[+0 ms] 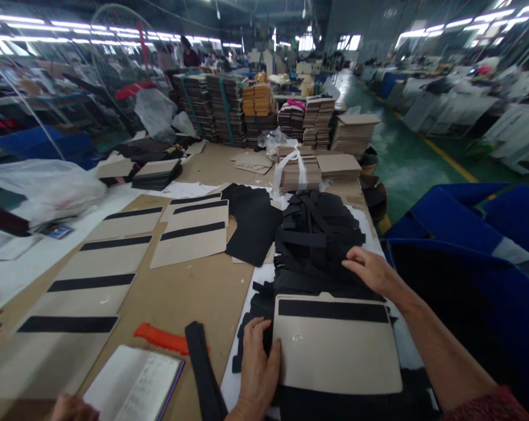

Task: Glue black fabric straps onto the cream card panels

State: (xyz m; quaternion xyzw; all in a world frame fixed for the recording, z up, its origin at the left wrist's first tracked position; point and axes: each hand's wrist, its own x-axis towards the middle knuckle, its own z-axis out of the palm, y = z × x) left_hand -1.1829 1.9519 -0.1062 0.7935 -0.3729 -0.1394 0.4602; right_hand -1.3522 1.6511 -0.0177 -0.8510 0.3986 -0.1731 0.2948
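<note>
A beige board point(338, 356) with a black strip point(333, 311) along its far edge lies in front of me on black material. My left hand point(258, 365) rests at the board's left edge, thumb against it and fingers apart. Over the heap of loose black strips point(308, 234) is my right hand point(369, 270), its fingertips pinched together; whatever may be between them is too small to make out. Left of the heap lie several black sheets point(253, 219), fanned out.
Beige boards with black strips lie in overlapping rows point(100, 254) on the left. Nearby are an open notebook point(130, 383), an orange strip point(161, 339) and folded black strips point(203, 368). Another person's hand point(73, 409) shows bottom left. Blue bins point(457, 216) stand right; board stacks point(354, 131) stand behind.
</note>
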